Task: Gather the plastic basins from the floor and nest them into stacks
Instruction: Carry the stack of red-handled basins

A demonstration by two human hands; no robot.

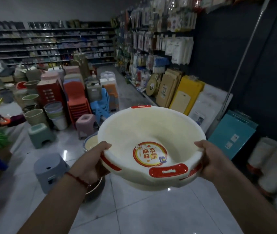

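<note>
A cream plastic basin [144,130] with red handles and a round red-and-yellow sticker in its bottom is held up in front of me, tilted toward me. My left hand [92,159] grips its left rim with the thumb over the edge. My right hand [208,157] grips the right rim the same way. On the floor beyond my left hand sits a cream basin with a blue rim [89,143], mostly hidden. A dark basin with a pinkish rim [94,190] lies on the floor under my left wrist.
A grey stool [50,168], a green stool [40,135] and a pink stool [85,123] stand on the tiled floor at left. Stacked chairs and bins [77,100] lie behind. White stacks with red bases [273,168] line the right wall below the shelves.
</note>
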